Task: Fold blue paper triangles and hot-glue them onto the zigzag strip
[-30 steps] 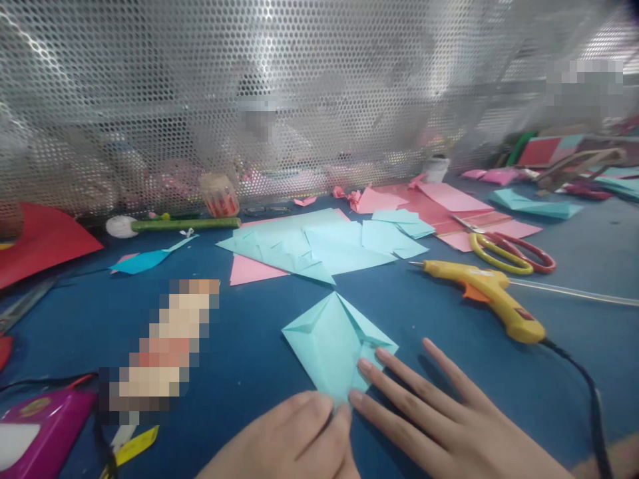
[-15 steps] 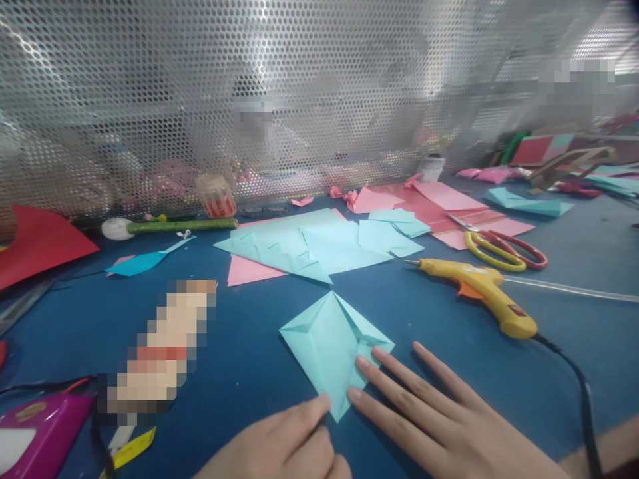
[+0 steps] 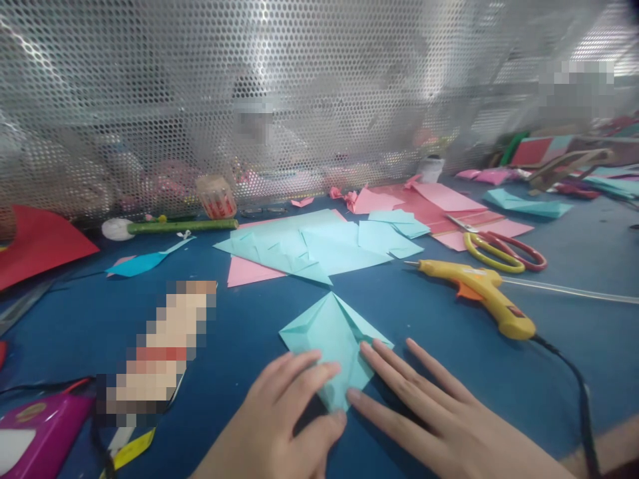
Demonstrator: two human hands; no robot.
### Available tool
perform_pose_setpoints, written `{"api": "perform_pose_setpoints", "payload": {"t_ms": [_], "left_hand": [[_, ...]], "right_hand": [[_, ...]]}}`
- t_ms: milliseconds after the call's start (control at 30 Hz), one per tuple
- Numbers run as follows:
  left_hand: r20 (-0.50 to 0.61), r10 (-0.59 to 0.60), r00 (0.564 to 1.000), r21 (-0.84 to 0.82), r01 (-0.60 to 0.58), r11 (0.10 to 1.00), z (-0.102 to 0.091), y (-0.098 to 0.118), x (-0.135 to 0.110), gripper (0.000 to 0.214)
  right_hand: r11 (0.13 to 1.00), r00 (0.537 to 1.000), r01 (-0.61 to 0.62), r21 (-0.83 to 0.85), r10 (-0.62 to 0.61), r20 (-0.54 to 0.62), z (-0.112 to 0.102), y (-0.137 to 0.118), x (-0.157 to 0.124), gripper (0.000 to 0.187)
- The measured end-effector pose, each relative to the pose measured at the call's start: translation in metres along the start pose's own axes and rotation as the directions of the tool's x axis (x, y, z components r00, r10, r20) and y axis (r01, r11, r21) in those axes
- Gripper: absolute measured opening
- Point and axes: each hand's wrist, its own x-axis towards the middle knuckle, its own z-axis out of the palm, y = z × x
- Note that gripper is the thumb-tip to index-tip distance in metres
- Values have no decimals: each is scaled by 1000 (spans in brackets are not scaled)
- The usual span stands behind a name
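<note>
A light blue folded paper [image 3: 327,332] lies on the blue table [image 3: 424,319] in front of me. My left hand [image 3: 279,419] rests on its near left part, fingers curved and spread, the thumb at the paper's near tip. Flat on the table lies my right hand [image 3: 429,412], fingers stretched out, with the fingertips pressing the paper's right corner. Neither hand grips anything.
A yellow glue gun [image 3: 479,293] with a black cord lies to the right, scissors [image 3: 499,247] behind it. Loose light blue sheets [image 3: 319,246] and pink sheets [image 3: 444,206] cover the middle. A perforated metal screen [image 3: 299,93] closes the back. A purple device [image 3: 37,432] sits at near left.
My left hand has moved up from the near edge onto the folded paper. The right hand has slid slightly left along the paper's right corner.
</note>
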Motion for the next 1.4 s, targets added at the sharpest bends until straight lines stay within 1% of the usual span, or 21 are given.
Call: {"api": "perform_pose_setpoints", "payload": {"t_ms": [67,133,200,267,333,400,467,500,567,600,633,733,767,867,933,1033,1100,1167,1233,1333,1400], "left_hand": [[-34,-72,997,-9,72,997,2,-3,-3,36],[-76,-170,983,-14,169,985,7,-6,-5,43],[-90,-244,966,9,246,969,12,-12,-6,54],[-66,-263,963,46,266,963,17,-18,-7,62],[-30,-254,967,75,255,964,20,-24,-7,59],[-4,-247,969,84,247,966,20,-28,-6,51],[11,-241,971,84,239,967,17,-29,-4,51],[16,-234,972,79,232,970,14,-29,-4,56],[18,-215,977,65,213,975,10,-28,-3,69],[18,-204,979,56,202,978,7,-27,-2,72],[16,-190,982,46,189,981,5,-26,-1,69],[4,-156,988,8,156,988,-1,-21,2,32],[-3,-146,989,-10,146,989,-3,-20,3,28],[-14,-146,989,-88,144,986,-7,-16,4,30],[-8,-174,985,-142,171,975,-8,-14,3,26],[-11,-243,970,-187,237,953,-5,-16,0,22],[-25,-293,956,-193,283,940,-3,-18,-1,26],[-37,-324,945,-191,312,931,-1,-19,0,32],[-42,-325,945,-189,312,931,0,-19,1,29],[-49,-302,952,-168,290,942,1,-18,1,27],[-62,-298,953,-140,287,948,4,-17,0,31]], "right_hand": [[995,996,-49,82,54,-64,2,1,-3,58],[971,981,-163,174,179,-77,-2,4,-1,52],[938,951,-280,202,300,-75,-8,10,6,42],[933,940,-309,186,329,-91,-12,18,15,36],[961,962,-229,153,247,-118,-12,27,25,37],[988,983,-101,118,117,-141,-8,36,32,41],[996,986,11,92,4,-166,-4,43,37,43],[995,985,47,88,-31,-170,-2,46,38,42],[993,985,84,87,-69,-157,-1,50,40,38],[992,987,83,91,-69,-147,-2,51,40,37],[993,989,74,97,-60,-138,-3,52,41,36],[990,992,14,140,3,-127,-7,49,39,37],[987,992,-20,159,40,-124,-8,48,38,37],[961,982,-141,236,166,-87,-14,40,33,33],[898,963,-254,358,271,4,-17,35,29,29],[752,896,-436,495,416,156,-19,30,24,24],[716,859,-502,485,477,185,-18,28,22,26],[732,854,-509,453,493,164,-16,27,23,35],[769,874,-476,426,467,134,-15,27,26,41],[794,899,-433,427,416,138,-15,28,33,39],[770,890,-451,451,424,168,-16,29,37,35]]}}
